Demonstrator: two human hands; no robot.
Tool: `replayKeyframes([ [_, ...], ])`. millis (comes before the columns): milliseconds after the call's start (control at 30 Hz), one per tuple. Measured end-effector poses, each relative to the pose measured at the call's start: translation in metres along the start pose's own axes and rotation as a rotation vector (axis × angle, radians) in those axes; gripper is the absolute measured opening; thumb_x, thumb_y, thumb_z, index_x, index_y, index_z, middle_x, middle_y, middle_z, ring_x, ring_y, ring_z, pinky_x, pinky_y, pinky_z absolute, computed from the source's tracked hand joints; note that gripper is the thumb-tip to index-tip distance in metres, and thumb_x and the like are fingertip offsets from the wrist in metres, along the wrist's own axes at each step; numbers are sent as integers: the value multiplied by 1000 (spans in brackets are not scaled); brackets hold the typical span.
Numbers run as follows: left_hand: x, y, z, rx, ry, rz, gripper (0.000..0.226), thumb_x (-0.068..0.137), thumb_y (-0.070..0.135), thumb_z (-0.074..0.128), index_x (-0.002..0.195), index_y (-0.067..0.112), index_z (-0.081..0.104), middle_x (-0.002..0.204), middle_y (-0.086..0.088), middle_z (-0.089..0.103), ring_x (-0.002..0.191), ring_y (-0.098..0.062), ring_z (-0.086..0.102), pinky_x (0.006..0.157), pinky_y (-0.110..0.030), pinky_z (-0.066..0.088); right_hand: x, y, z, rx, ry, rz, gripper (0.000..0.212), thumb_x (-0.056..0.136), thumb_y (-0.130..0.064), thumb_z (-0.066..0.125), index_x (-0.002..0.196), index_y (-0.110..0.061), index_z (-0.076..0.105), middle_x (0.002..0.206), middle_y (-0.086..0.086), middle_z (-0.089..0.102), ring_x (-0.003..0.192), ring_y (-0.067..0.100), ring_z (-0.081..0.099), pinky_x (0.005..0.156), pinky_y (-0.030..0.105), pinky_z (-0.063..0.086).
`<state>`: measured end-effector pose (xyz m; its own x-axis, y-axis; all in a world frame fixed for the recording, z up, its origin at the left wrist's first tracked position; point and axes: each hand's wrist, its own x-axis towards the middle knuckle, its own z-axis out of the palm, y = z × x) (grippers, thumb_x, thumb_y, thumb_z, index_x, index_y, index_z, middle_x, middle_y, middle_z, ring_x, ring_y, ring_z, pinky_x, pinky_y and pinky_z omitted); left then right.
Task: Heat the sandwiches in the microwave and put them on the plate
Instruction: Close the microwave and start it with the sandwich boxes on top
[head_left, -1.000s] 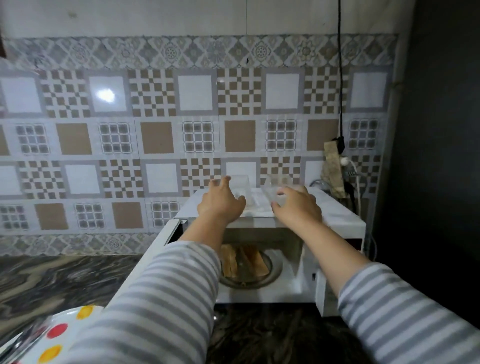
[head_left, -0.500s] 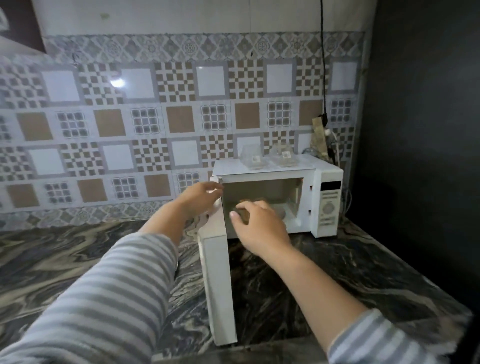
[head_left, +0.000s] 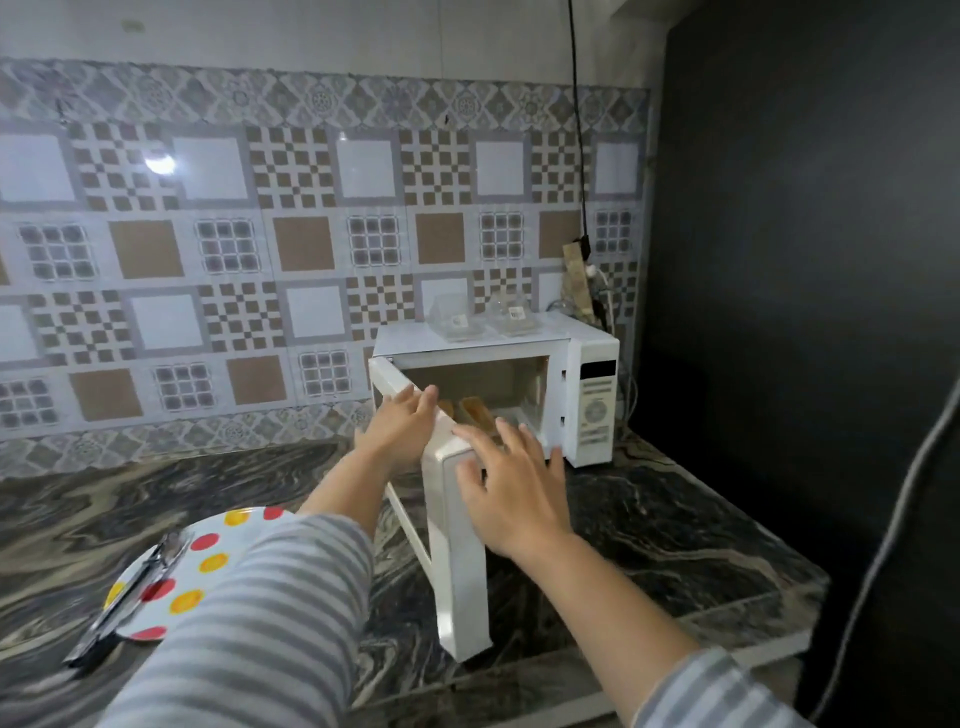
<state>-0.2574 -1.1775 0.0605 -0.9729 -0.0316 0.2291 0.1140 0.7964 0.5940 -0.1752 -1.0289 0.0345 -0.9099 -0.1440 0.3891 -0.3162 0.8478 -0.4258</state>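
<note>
Both hands have come down from the microwave (head_left: 519, 358) top to its open door (head_left: 457, 519), fingers straight, holding nothing; sandwiches (head_left: 475, 410) sit inside, so closing looks next.

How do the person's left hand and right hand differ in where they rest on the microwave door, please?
The left hand lies on the top edge of the open microwave door, nearer the hinge, while the right hand is spread at the door's free end. The left hand's fingers point towards the oven cavity; the right hand's fingers fan out wide. Both hands are flat and open, with striped sleeves.
</note>
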Motion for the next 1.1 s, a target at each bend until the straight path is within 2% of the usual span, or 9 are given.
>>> replayKeyframes([
  [67,7,11,22,123,16,36,49,101,46,18,149,35,25,161,5,6,149,-22,-1,113,-61,-1,10,21,-9,-37,49,45,46,97,-51,21,142,-46,32,159,2,20,148,24,6,118,54,-2],
  [100,11,16,33,133,36,39,49,101,48,17,148,38,23,161,7,3,148,-20,-5,112,-63,-5,17,33,-13,-64,65,69,48,96,-56,19,141,-47,32,159,2,22,148,25,7,118,55,-1],
  [200,26,32,64,146,97,54,53,98,54,12,148,41,21,161,9,-2,148,-16,-12,112,-60,-12,41,69,-20,-152,79,116,53,93,-65,17,141,-49,30,159,3,22,148,27,9,117,56,1],
  [467,95,60,123,363,212,88,55,97,57,13,150,40,12,161,6,-1,147,-18,-15,111,-61,-13,127,181,-24,-174,32,167,52,96,-60,13,147,-52,6,162,8,1,148,30,-7,116,58,-4],
  [667,144,74,151,485,266,17,57,97,58,14,150,37,7,161,5,-5,146,-21,-19,108,-65,-14,203,237,-24,-212,-32,67,53,97,-58,14,148,-49,4,161,8,-8,147,29,-17,115,59,-9],
  [867,185,81,166,557,276,-41,61,96,59,16,151,36,2,161,4,-10,145,-23,-23,109,-65,-13,269,270,-16,-226,-80,-68,60,96,-61,12,150,-42,-6,160,0,-18,145,18,-24,112,58,-17],
  [1000,209,83,161,652,257,-13,64,97,57,17,152,31,-3,161,3,-7,146,-20,-18,112,-64,-10,304,278,-12,-288,-75,-201,61,98,-57,12,153,-32,2,161,-4,-10,146,13,-18,113,59,-17],
  [1100,227,88,157,712,252,33,66,97,56,25,152,27,4,161,4,4,148,-17,-8,114,-60,-8,320,287,-11,-286,-63,-299,66,95,-61,18,153,-28,11,162,-6,6,148,10,-4,116,53,-14],
])
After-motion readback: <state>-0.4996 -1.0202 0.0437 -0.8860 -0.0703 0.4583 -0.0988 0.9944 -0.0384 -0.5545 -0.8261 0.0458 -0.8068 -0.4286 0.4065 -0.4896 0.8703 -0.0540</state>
